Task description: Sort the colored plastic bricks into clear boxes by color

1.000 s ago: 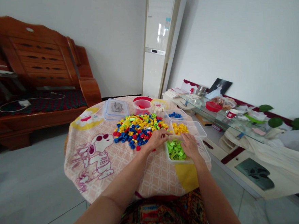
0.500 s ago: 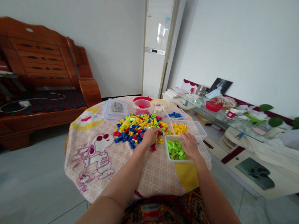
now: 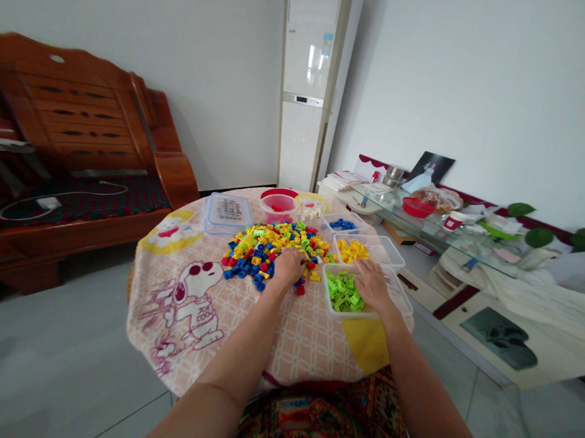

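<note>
A heap of small red, blue, yellow and green bricks (image 3: 265, 242) lies on a round table covered with a pink cartoon cloth (image 3: 191, 305). My left hand (image 3: 288, 265) rests on the near edge of the heap with fingers curled down among the bricks; what they hold is hidden. My right hand (image 3: 372, 284) lies flat on the rim of a clear tub of green bricks (image 3: 341, 292), fingers spread. Behind that tub stands a clear tub of yellow bricks (image 3: 353, 251), and further back a small tub of blue bricks (image 3: 343, 224).
At the table's far side stand a lidded clear box (image 3: 227, 212), a red bowl (image 3: 278, 206) and a yellow-rimmed dish (image 3: 312, 206). A wooden bench (image 3: 77, 144) stands to the left, a tall white air conditioner (image 3: 309, 80) behind, a cluttered glass shelf (image 3: 437, 222) to the right.
My left hand has drawn back leftward from the green tub's rim into the brick heap and curled its fingers. My right hand has stayed on the green tub.
</note>
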{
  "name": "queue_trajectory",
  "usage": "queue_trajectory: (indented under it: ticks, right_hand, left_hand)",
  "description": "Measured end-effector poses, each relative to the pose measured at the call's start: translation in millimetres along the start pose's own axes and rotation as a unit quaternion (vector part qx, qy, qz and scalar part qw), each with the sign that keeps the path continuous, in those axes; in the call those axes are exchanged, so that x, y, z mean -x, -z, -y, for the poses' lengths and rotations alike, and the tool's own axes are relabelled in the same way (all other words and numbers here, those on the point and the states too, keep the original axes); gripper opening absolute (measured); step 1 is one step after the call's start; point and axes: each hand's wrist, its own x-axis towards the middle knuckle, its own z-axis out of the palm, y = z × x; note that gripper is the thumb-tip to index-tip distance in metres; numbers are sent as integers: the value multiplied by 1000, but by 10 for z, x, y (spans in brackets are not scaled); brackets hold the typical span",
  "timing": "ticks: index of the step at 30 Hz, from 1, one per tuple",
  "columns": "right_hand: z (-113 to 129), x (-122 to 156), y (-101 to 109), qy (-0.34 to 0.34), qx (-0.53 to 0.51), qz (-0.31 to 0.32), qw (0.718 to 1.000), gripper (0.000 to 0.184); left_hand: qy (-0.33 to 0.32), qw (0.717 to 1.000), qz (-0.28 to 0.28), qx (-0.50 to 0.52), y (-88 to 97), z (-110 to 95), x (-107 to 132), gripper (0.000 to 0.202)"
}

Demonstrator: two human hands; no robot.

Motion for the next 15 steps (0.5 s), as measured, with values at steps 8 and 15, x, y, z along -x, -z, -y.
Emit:
queue_trajectory:
  ticks: [8, 15]
  right_hand:
    - [-21, 1, -14, 6, -6, -5, 1000, 57]
    - [5, 5, 12, 0, -4, -3, 1000, 56]
  left_hand:
    - [-10, 999, -7, 46, 3, 26, -10, 18]
    - [2, 992, -49, 113, 8, 18, -8, 11]
